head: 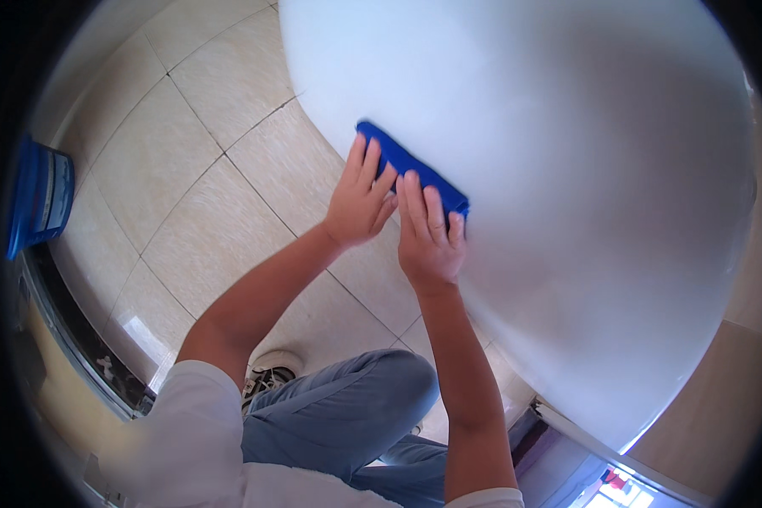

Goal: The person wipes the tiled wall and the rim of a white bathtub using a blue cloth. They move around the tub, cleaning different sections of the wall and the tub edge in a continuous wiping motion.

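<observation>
A folded blue cloth (416, 166) lies flat against a large smooth white curved surface (546, 159), close to its left edge. My left hand (362, 190) presses on the upper left part of the cloth with its fingertips. Beside it, my right hand (430, 235) rests its fingers on the lower right part of the cloth. The fingers of both hands point away from me and lie on top of the cloth. The thumbs are close together between the hands. What the white surface belongs to cannot be told.
Beige floor tiles (184, 165) spread to the left of the white surface. A blue plastic container (54, 193) with a label stands at the far left. My bent knee (406, 381) is below the hands. A metal-edged frame (79, 349) runs along the lower left.
</observation>
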Available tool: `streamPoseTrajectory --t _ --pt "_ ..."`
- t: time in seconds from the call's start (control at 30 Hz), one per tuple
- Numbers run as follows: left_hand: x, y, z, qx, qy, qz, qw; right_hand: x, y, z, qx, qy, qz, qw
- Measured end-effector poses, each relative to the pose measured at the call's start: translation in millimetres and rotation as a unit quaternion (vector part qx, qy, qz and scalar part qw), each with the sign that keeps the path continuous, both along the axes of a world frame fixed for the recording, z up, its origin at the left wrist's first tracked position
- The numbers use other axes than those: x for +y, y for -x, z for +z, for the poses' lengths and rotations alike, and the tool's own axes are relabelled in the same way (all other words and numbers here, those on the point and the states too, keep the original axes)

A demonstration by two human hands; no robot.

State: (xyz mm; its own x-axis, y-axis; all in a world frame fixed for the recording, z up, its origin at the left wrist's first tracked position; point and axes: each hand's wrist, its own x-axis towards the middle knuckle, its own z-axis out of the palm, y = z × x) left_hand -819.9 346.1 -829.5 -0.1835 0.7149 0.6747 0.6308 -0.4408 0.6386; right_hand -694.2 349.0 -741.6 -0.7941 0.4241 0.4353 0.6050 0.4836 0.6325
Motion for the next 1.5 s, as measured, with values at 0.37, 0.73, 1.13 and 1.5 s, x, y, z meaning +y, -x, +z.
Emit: streamPoseTrajectory --t 0.37,0.73,1.13,1.5 --pt "-4.7 -44.1 98.5 0.029 -0.121 0.024 0.992 -23.1 -45.5 73.5 0.140 -0.072 -0.013 0.987" --pt "-30.2 -68.2 0.1 0.179 -0.056 -0.071 0.980 -53.8 -122.5 -16.3 -0.002 0.005 -0.056 0.998" --pt "-22.4 -140.0 108.2 0.156 -0.237 -0.028 0.958 -83.6 -168.6 88.9 0.141 -0.091 -0.071 0.983" --pt "-35.9 -129.7 -3.3 0.408 -0.214 -0.154 0.874 -125.7 -201.7 -28.8 0.266 0.047 -0.172 0.947"
